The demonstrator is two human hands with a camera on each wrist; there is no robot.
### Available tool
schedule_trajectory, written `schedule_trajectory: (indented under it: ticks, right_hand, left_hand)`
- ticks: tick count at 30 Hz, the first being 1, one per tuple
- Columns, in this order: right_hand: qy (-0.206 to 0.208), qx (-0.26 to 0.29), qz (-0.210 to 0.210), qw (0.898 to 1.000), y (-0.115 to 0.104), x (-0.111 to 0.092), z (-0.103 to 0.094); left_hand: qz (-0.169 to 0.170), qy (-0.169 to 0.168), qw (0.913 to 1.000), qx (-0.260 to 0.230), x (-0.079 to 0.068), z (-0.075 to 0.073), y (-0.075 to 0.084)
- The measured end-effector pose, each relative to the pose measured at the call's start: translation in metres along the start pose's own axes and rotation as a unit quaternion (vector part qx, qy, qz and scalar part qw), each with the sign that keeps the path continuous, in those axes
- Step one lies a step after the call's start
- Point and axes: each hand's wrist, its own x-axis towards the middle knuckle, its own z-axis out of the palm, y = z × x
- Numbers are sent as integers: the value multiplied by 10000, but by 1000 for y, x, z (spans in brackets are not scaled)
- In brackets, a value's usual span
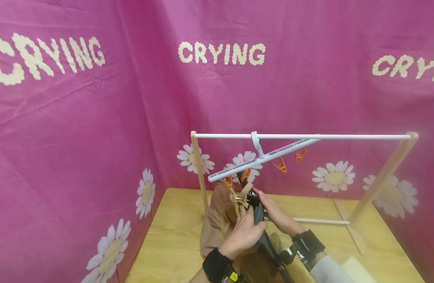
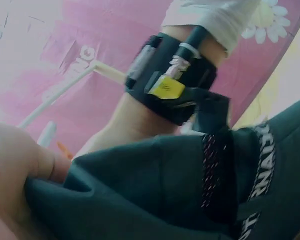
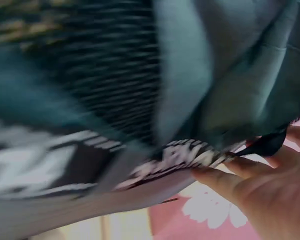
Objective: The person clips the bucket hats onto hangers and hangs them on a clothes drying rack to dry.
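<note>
A dark cloth item (image 1: 260, 214) hangs under the light blue clip hanger (image 1: 234, 169), its narrow black top reaching an orange clip (image 1: 246, 173). Patterned white lettering runs along its band (image 3: 185, 155) in the right wrist view. My left hand (image 1: 244, 232) grips the dark cloth from the near left side, the thumb pressing on a fold in the left wrist view. My right hand (image 1: 275, 212) is on its far right side; in the right wrist view its fingers pinch the lettered edge. Brown cloth (image 1: 220, 212) with a buckled strap hangs beside it, at the leftmost clip.
The hanger hooks over the white rail (image 1: 330, 137) of a wooden-legged rack, tilted with its left end low. Two more orange clips hang toward its right end. Pale wood tabletop (image 1: 174, 232) lies beneath. Pink printed curtains (image 1: 309, 90) stand behind and at the sides.
</note>
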Motion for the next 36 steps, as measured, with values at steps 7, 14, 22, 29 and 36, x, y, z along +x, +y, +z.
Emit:
schedule_trajectory:
  ticks: [7,14,22,29,36]
  right_hand:
    - [-443,257,134,9986,12,-23,-3]
    - [-876,458,96,9951,5,-31,9]
    - [-896,817,81,9926,5,-39,32]
    - [-361,620,148,9973,20,-47,31]
    - [71,446,175,9988,30,-64,17]
  left_hand:
    - [349,124,9992,-164,-1,-4,1]
    - [397,243,9972,-591,4,-29,9]
    - [209,235,9970,-705,3,-46,12]
    - [673,389,9966,262,-1,-37,5]
    - [1145,1087,9848,718,1,-31,8]
